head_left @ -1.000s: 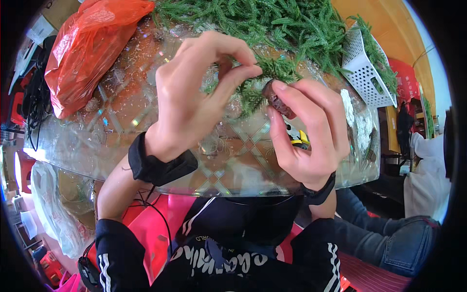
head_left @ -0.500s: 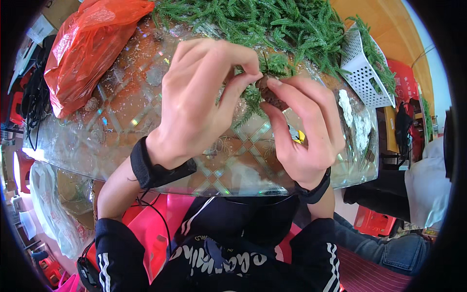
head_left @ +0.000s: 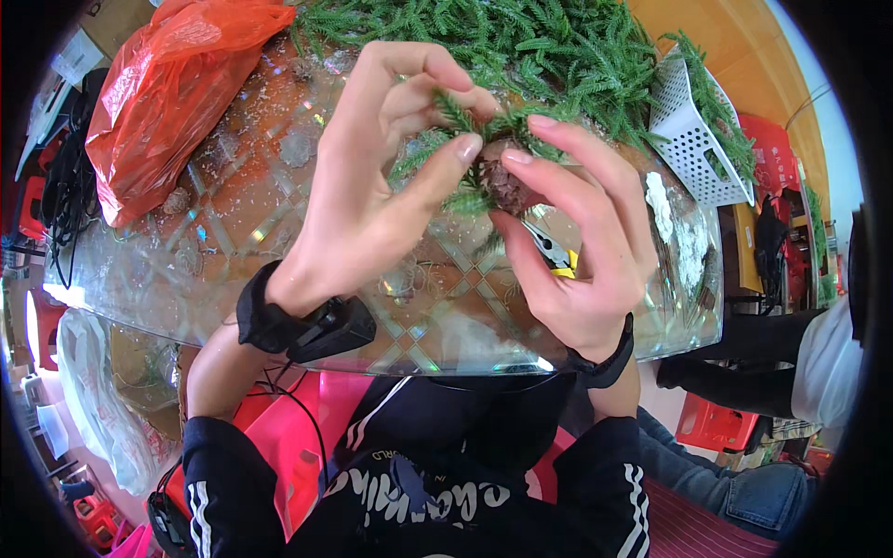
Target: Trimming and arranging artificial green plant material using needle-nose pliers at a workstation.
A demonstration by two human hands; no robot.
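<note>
A brown pine cone (head_left: 505, 177) with green artificial fir sprigs (head_left: 456, 113) around it is held above the glass-topped table. My right hand (head_left: 591, 237) grips the cone, thumb below and fingertips on its upper side. My left hand (head_left: 377, 181) is beside it with thumb and fingers apart. Its thumb tip is close to the cone, and its bent fingers reach behind the sprigs; whether they touch them is hard to see. Pliers with yellow handles (head_left: 565, 272) lie on the table beneath my right hand, partly hidden by it.
A heap of green fir sprigs (head_left: 521, 42) covers the far side. At its right stands a white perforated basket (head_left: 693, 139) holding more greenery. A red plastic bag (head_left: 177, 102) and another cone (head_left: 176, 199) are at the left. White residue (head_left: 686, 228) marks the right side. A person stands at the right edge.
My left hand has gone from a pinch to spread fingers, rising slightly. The cone and sprigs have turned, showing more of the cone. My right hand keeps its grip. The person at the right has shifted.
</note>
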